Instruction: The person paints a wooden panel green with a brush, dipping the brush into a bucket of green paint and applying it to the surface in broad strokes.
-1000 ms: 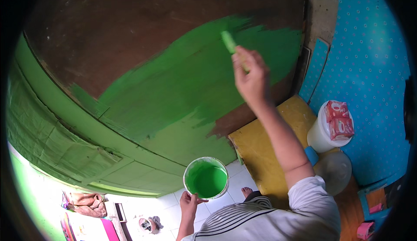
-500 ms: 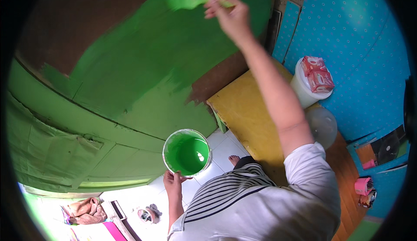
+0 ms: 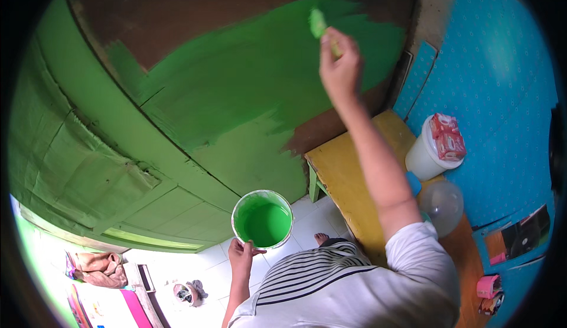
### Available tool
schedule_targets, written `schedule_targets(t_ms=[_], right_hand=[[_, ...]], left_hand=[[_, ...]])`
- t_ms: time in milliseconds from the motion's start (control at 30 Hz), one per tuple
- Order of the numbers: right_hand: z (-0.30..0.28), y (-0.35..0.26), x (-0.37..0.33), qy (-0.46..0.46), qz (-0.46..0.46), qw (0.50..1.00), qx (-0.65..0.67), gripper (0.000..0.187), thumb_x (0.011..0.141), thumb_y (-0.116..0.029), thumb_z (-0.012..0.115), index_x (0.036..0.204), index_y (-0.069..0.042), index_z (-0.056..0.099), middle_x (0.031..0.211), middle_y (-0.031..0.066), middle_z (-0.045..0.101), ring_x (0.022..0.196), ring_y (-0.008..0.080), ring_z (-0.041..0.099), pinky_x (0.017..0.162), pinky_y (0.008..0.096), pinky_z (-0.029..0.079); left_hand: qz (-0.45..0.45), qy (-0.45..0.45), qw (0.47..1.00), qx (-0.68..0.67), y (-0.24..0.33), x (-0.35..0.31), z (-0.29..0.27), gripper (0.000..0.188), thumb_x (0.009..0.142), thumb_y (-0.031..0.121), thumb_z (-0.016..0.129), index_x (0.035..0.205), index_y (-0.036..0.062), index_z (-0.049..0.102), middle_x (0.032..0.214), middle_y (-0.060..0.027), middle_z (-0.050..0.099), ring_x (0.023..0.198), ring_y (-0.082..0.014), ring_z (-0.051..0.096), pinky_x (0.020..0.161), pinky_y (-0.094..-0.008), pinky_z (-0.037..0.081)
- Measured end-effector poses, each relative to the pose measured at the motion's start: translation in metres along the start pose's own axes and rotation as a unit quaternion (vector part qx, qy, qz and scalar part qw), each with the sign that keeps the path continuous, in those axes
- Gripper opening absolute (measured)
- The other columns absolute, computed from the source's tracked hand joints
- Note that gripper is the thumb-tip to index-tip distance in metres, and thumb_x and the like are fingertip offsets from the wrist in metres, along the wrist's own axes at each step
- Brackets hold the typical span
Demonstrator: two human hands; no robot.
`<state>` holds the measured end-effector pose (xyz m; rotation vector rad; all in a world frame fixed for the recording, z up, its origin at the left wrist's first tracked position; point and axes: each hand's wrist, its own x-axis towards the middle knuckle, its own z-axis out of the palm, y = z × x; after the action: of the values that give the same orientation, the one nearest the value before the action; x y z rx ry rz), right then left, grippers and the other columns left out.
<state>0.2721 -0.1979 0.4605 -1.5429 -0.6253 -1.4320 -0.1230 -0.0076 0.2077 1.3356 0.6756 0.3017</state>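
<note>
My right hand [image 3: 341,62] is raised in front of a wall [image 3: 236,80], gripping a paintbrush [image 3: 317,22] by its handle. Green paint covers the bristles, which are a little blurred. The wall is brown at the top and green below, with a brown patch left near the yellow table. Lower down, my left hand [image 3: 242,257] holds a white bucket [image 3: 235,221] by its near rim. Bright green paint [image 3: 264,221] lies inside it.
A yellow table [image 3: 348,168] stands at the right, bearing a white lidded bucket [image 3: 420,156] with red boxes [image 3: 449,139] on top and a clear rounded container [image 3: 443,207]. Blue patterned covering [image 3: 502,91] lines the right side. Brown cloth [image 3: 100,269] lies at lower left.
My right hand and the paintbrush have moved right and slightly down along the wall, the brush now pointing more upward. The view has shifted; my left hand still holds the bucket.
</note>
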Motion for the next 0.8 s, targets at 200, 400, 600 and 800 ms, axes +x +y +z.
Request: schedule_targets(t_ms=[200, 400, 600, 800], right_hand=[[0.026, -0.139, -0.051, -0.122, 0.002, 0.987, 0.100, 0.028, 0.091, -0.012, 0.063, 0.116, 0.002, 0.059, 0.088, 0.0129, 0.060, 0.073, 0.0239, 0.063, 0.061, 0.0339, 0.053], [0.033, -0.214, -0.068, -0.194, 0.044, 0.935, 0.295, 0.029, 0.092, -0.014, 0.064, 0.115, 0.003, 0.060, 0.093, 0.0154, 0.063, 0.077, 0.0296, 0.066, 0.069, 0.0378, 0.056], [0.044, -0.191, -0.059, -0.195, 0.143, 0.906, 0.348, 0.028, 0.094, -0.017, 0.064, 0.111, 0.005, 0.063, 0.099, 0.0187, 0.069, 0.090, 0.0284, 0.070, 0.077, 0.0385, 0.057], [0.011, -0.106, -0.027, -0.072, 0.186, 0.955, 0.217, 0.023, 0.096, -0.014, 0.062, 0.111, 0.003, 0.065, 0.099, 0.0154, 0.069, 0.073, 0.0175, 0.070, 0.059, 0.0249, 0.057]], left_hand=[[-0.007, 0.000, 1.000, -0.025, 0.003, 0.002, -0.002, 0.015, 0.091, 0.003, 0.057, 0.086, -0.0010, 0.043, 0.072, -0.0096, 0.055, 0.060, -0.0226, 0.066, 0.061, -0.0388, 0.063], [0.014, -0.009, 1.000, -0.017, -0.012, 0.006, -0.020, 0.013, 0.092, 0.006, 0.058, 0.089, -0.0002, 0.046, 0.074, -0.0089, 0.057, 0.059, -0.0221, 0.065, 0.061, -0.0374, 0.062], [0.005, -0.023, 0.999, -0.022, -0.012, 0.007, -0.026, 0.016, 0.091, 0.004, 0.058, 0.087, -0.0002, 0.043, 0.076, -0.0104, 0.057, 0.061, -0.0253, 0.068, 0.060, -0.0367, 0.062], [0.012, -0.018, 0.999, -0.044, -0.015, -0.001, -0.038, 0.021, 0.091, 0.001, 0.057, 0.082, 0.0018, 0.038, 0.076, -0.0120, 0.056, 0.063, -0.0303, 0.071, 0.055, -0.0358, 0.062]])
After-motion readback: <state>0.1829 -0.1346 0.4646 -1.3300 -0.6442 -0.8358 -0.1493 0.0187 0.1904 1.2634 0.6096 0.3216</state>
